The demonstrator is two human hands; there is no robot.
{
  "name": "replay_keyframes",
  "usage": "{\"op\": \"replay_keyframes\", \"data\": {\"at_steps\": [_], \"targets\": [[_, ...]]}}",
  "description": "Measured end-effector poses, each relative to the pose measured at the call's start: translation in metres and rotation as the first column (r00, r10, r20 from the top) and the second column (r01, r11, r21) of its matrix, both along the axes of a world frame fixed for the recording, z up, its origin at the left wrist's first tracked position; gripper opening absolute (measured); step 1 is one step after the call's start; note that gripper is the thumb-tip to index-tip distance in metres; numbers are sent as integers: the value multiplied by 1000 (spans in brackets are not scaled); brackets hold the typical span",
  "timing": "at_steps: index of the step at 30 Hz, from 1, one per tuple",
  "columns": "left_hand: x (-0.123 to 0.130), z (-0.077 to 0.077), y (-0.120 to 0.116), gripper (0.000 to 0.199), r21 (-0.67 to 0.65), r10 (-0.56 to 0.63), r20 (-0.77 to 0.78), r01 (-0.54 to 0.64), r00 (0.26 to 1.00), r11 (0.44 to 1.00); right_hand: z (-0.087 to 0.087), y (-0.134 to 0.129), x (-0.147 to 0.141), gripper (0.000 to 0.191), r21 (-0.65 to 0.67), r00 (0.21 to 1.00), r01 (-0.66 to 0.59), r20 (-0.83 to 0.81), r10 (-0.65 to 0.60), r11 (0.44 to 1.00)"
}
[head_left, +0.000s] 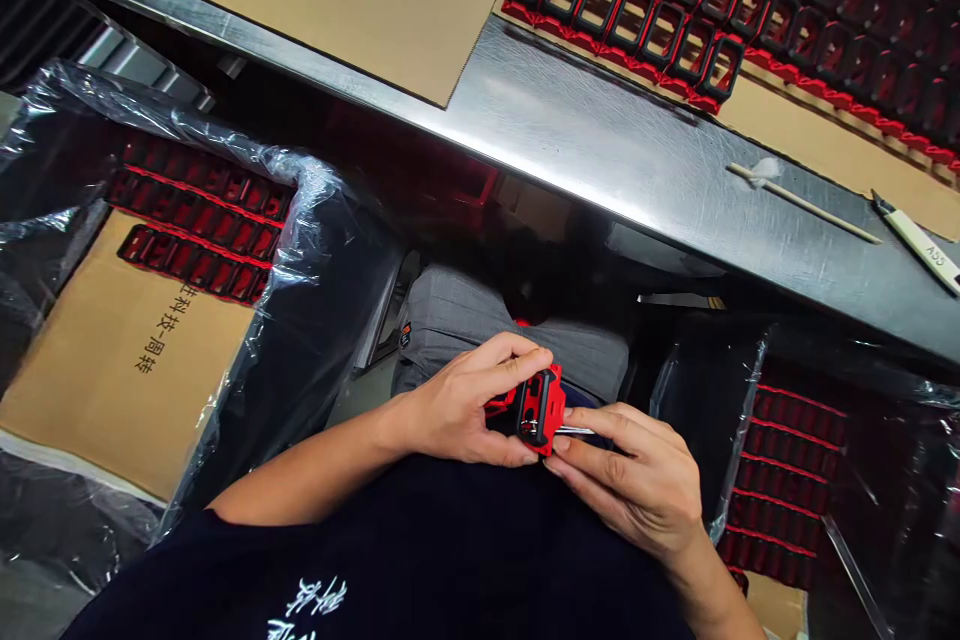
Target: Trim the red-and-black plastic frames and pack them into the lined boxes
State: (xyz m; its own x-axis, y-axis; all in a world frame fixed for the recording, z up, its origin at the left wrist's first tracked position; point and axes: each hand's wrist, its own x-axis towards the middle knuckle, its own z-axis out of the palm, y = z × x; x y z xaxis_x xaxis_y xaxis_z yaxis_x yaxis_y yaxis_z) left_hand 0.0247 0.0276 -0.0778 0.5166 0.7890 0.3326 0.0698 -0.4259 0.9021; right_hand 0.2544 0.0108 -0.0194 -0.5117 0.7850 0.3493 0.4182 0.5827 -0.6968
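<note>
A small red and black plastic part [541,408] is held above my lap, in front of my dark shirt. My left hand [480,402] grips it from the left, thumb on the lower edge and fingers on the upper edge. From the right, my right hand [634,465] pinches a thin silvery tool [576,430], whose near end meets the red side of the part. The tool's tip is hidden behind the part. Another bit of red shows under my left fingers, partly covered.
Rows of red and black frames [630,15] stand on cardboard on the metal table [525,120]. A wooden stick [806,205] and a white-handled cutter [919,245] lie at its right. Plastic-lined bins with similar parts [199,265] flank me on both sides.
</note>
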Motion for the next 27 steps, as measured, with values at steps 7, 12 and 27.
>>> {"op": "replay_keyframes", "data": {"at_steps": [7,12,27], "targets": [[-1,-1,1,97,24,-22,-9,23,1000,999,0,-1,2,8,-16,1000,-16,-1,16,1000],[-6,2,0,97,18,-37,-83,39,996,999,4,-4,1,12,-19,999,3,39,-2,1000],[-13,7,0,88,37,-41,-256,52,966,998,7,-9,-3,14,-12,993,-51,108,52,999]]}}
